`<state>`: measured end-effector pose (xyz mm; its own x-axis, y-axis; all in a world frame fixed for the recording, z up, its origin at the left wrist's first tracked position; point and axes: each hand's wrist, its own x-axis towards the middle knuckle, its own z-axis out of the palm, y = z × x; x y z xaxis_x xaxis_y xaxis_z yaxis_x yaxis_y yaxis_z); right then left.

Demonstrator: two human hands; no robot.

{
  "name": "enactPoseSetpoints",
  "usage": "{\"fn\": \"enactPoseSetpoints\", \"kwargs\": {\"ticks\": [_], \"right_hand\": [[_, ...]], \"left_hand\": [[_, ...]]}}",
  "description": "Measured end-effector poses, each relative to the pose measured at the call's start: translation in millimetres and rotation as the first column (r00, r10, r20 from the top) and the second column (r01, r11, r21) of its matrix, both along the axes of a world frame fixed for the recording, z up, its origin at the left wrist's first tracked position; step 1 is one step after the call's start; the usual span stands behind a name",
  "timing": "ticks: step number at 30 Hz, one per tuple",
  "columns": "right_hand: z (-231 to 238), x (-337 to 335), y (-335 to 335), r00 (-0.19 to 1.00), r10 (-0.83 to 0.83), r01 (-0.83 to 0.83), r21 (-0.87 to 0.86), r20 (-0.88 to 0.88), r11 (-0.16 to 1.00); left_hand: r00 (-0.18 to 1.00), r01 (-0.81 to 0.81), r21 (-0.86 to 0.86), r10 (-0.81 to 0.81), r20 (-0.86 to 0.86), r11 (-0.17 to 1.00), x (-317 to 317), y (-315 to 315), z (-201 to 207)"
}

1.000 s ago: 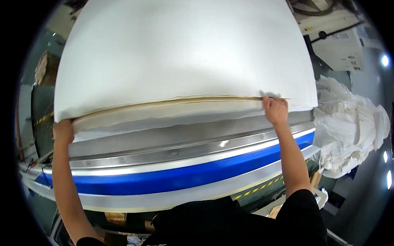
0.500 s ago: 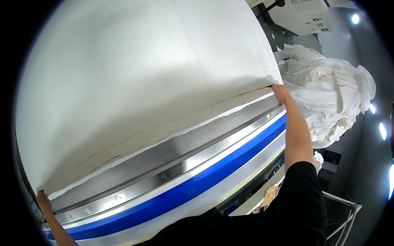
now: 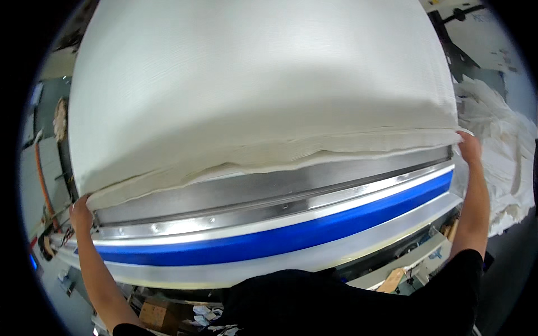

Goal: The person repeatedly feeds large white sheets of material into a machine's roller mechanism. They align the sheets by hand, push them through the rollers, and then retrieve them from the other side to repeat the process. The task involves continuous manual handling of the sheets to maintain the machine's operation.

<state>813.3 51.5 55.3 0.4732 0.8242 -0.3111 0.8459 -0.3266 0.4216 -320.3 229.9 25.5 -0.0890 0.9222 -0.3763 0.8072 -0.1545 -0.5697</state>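
Observation:
A wide stack of white fabric layers (image 3: 263, 73) covers the table in front of me. Its near edge is lifted and slightly wavy, with many thin layers showing. My left hand (image 3: 82, 214) is closed on the left corner of that edge. At the right corner, my right hand (image 3: 469, 148) grips the same edge, its fingertips partly hidden by the cloth. Both arms are spread wide. Below the raised edge lies a bare metal strip (image 3: 269, 182) of the table.
A blue band (image 3: 280, 238) runs along the table's near side, with a pale rail under it. To the right hangs a heap of crumpled white cloth (image 3: 499, 151). A cardboard box (image 3: 159, 316) and a cluttered shelf (image 3: 392, 274) are below, near my body. An orange hose (image 3: 43, 179) stands at left.
My view has turned, so the table edge lies more level. The fabric's near edge has more bulge and waves than before. Both hands stay on its corners.

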Motion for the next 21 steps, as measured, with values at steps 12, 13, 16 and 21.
{"fn": "enactPoseSetpoints", "kwargs": {"ticks": [12,13,16,21], "right_hand": [[53.3,7.8,-114.2,0.995,0.081,-0.091,-0.256,-0.051,0.962],[47.3,1.2,-124.1,0.993,0.098,-0.112,-0.297,-0.06,0.948],[28.9,-18.9,-148.6,0.984,0.167,-0.177,-0.456,-0.062,0.872],[1.0,-32.0,-177.3,0.972,0.229,-0.215,-0.606,-0.056,0.766]], "left_hand": [[0.997,0.048,-0.237,-0.033,0.065,0.97,-52.7,-104.3,56.7],[1.0,0.009,-0.352,-0.008,0.003,0.936,-53.4,-119.6,47.7],[0.99,-0.059,-0.541,-0.022,-0.142,0.839,-49.9,-162.9,19.3],[0.972,-0.137,-0.691,-0.041,-0.234,0.71,-42.6,-189.5,-18.2]]}}
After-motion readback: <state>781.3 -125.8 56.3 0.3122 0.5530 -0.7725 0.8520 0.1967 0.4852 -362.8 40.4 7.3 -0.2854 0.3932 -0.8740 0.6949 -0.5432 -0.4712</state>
